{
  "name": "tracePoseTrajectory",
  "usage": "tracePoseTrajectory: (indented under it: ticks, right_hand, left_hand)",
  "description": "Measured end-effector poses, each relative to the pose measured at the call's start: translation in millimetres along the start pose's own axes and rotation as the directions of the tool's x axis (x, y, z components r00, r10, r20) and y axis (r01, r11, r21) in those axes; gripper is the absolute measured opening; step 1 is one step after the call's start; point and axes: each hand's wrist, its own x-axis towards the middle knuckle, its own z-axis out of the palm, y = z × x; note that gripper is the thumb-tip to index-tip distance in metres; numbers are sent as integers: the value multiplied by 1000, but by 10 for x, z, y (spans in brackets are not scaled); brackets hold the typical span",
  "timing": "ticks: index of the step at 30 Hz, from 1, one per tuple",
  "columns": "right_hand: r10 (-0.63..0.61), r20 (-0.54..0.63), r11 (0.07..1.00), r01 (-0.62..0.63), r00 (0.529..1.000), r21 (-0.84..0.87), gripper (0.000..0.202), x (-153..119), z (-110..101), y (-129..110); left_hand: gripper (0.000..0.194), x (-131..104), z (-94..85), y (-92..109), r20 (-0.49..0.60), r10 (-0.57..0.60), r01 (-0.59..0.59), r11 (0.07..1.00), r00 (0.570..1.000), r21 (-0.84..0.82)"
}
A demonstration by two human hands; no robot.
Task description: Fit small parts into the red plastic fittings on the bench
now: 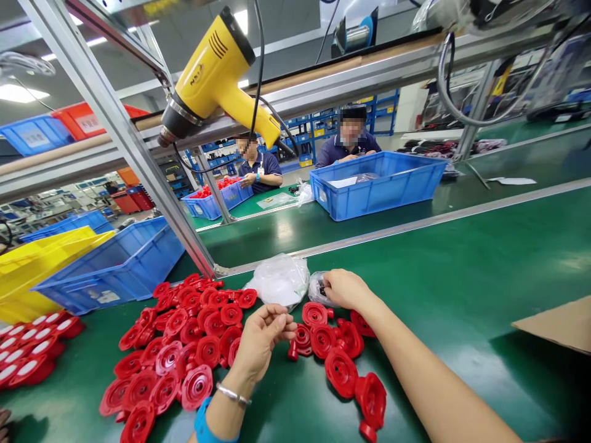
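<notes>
My right hand [346,289] reaches into a small clear plastic bag [317,287] that holds small dark pieces. Its fingers are curled together, and what they grip, if anything, is hidden. Nearer to me, my left hand [265,338] is closed in a pinch above the green table; anything between the fingertips is too small to make out. Several red round plastic parts with side stubs [341,372] lie below and between my hands. A larger heap of the same red parts [207,351] spreads to the left. Behind my left hand sits a crumpled white plastic bag [279,280].
A yellow heat gun [212,80] hangs overhead from the metal frame [120,135]. Blue bins [115,271] and yellow bins [37,271] stand at left, near red parts with white discs [28,347]. Across the bench are a blue crate [378,194] and two co-workers. Cardboard [558,323] juts in at right.
</notes>
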Motion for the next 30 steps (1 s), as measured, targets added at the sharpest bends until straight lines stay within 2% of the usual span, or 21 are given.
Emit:
tracePoseTrajectory:
  ticks: [5,10,13,16,18,20,22,25,30]
  right_hand:
    - [11,-56,999,-9,998,38,13,-16,-16,1]
    - [7,-165,994,11,986,108,12,-33,-62,52]
    - [-33,-256,980,81,966,180,10,-129,-168,-12]
    - [-130,-306,942,214,943,258,10,-309,-264,-223]
    - [-241,-353,860,367,904,354,9,-443,-285,-398]
    - [-344,-445,715,537,827,447,8,-555,-271,-545]
    - [-393,-527,583,647,754,491,9,-630,-242,-640]
    - [-406,-567,526,691,716,496,9,-677,-208,-699]
    - [-434,-633,517,752,642,408,9,-676,-178,-729]
  left_hand:
    - [30,-77,1,82,20,18,-15,993,1000,-116]
    - [27,-126,10,107,54,52,-46,994,997,-100]
    - [27,-138,7,89,67,79,-74,994,995,-81]
    - [27,-148,12,73,97,93,-87,994,991,-69]
    - [25,-152,13,72,109,104,-97,993,989,-68]
    - [23,-152,6,75,113,122,-114,991,986,-69]
    - [21,-152,-10,76,124,146,-138,988,982,-73]
    - [18,-154,-35,68,155,173,-162,983,973,-81]
    - [17,-151,-35,41,151,200,-189,979,968,-80]
